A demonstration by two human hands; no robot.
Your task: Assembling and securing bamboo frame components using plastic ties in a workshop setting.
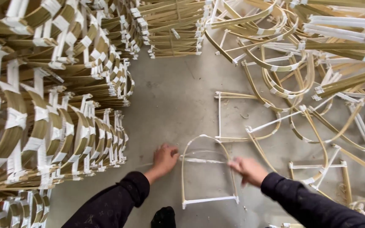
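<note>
arched bamboo frame (208, 171), flat on floor, seemingly white-taped

Single head view, looking steeply down at the floor (178, 105).
I see from a camera worn on the person's head, close above both outstretched arms, facing forward and down; no second view shares this scene.

Bare grey concrete floor (178, 97) runs up the middle, scuffed and dusty, lit by flat, even light. Along its left edge, tall stacks of bent bamboo frames (43, 105) bound in white tape rise high. Toward the far right corner, a loose heap of frames (317, 63) sprawls everywhere.
</note>
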